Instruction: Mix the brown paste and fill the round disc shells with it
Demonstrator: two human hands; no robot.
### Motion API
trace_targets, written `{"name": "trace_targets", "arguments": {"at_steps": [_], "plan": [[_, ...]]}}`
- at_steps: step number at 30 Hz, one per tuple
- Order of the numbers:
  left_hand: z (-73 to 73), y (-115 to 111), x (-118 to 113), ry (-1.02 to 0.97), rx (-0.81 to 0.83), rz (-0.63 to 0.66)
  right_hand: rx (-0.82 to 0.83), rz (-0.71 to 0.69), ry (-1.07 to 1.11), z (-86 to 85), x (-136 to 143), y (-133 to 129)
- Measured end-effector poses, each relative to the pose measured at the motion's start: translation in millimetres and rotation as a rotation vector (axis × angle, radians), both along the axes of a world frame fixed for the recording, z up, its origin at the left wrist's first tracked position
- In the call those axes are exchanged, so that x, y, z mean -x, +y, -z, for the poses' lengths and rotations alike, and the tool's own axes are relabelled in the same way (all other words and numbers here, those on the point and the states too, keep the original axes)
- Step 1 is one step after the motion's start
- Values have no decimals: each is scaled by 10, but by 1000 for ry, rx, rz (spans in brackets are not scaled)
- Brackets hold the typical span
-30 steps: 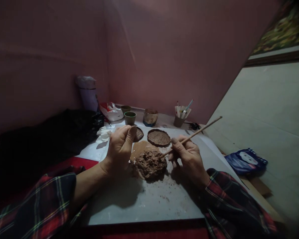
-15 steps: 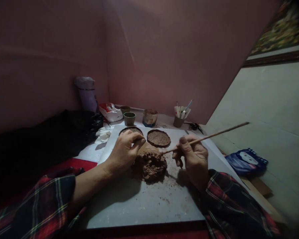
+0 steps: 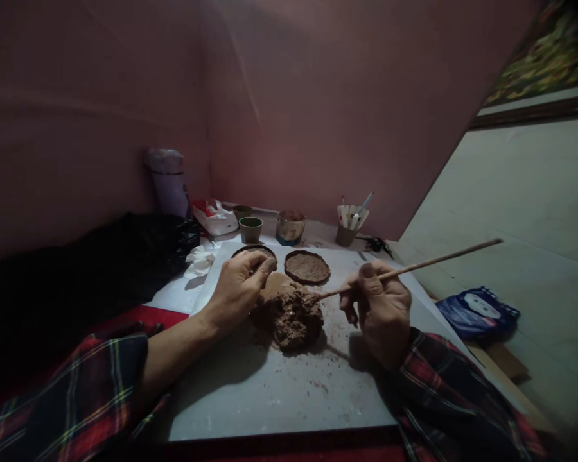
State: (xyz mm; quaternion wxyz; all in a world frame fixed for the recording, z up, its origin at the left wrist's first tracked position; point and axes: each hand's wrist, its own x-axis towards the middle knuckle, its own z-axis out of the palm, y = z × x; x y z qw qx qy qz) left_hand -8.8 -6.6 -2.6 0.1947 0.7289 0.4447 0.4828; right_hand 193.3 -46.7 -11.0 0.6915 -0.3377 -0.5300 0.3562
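Note:
A rough, dark brown lump of clay-like material (image 3: 296,324) sits on the white board, with crumbs scattered in front of it. My right hand (image 3: 383,305) pinches a thin wooden stick (image 3: 438,260) between thumb and fingers; its lower end reaches the top right of the lump. Just left of the lump is my left hand (image 3: 241,279), thumb and fingertips pressed together; whether anything is between them cannot be seen. Behind the lump lies a round, shallow brown disc with a raised rim (image 3: 307,266). A second similar disc (image 3: 256,249) is partly hidden by my left hand.
Along the back stand a green-rimmed cup (image 3: 250,230), a stained jar (image 3: 290,229) and a cup of pens (image 3: 347,232). A black plastic bag (image 3: 125,250) and crumpled white tissue (image 3: 200,262) are at left. A blue printed pouch (image 3: 476,313) lies off to the right.
My right hand and the stick have moved slightly right, drawing the tip back across the lump. My left hand has shifted a little left and remains pinched.

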Motion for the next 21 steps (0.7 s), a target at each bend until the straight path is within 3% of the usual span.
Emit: {"name": "trace_targets", "arguments": {"at_steps": [4, 11, 16, 21], "plan": [[-11, -2, -16, -141, 61, 57, 121, -175, -187, 29, 23, 38], [0, 11, -12, -163, 98, 57, 226, -106, -151, 60, -1, 78], [0, 23, -13, -240, 98, 81, 83, 33, -38, 33, -27, 92], [-4, 28, -7, -237, 93, 68, 113, -74, -64, 24, -34, 102]]}}
